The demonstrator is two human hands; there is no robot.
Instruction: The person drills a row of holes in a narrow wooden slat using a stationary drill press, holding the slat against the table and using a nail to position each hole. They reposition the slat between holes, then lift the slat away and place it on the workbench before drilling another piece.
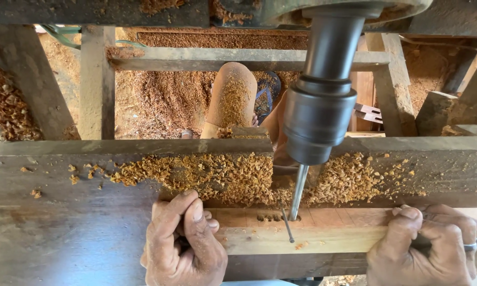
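wood bar (pixel 323 233) | left hand (pixel 183 243), right hand (pixel 426 246) gripping ends (knuckles up)

You have one wooden bar (pixel 323 230) under one drill chuck (pixel 319 124), with two holes (pixel 270 217) bored in it.

A worn, dark wooden machine table (pixel 63 212) is carrying the work. A pale wooden bar (pixel 312 233) is lying lengthwise on it, below the drill bit (pixel 299 190). Behind the bar, a long drift of wood shavings (pixel 206 177) is spreading across the table. Left of that drift, a few stray chips (pixel 35 194) are lying scattered on the bare wood.
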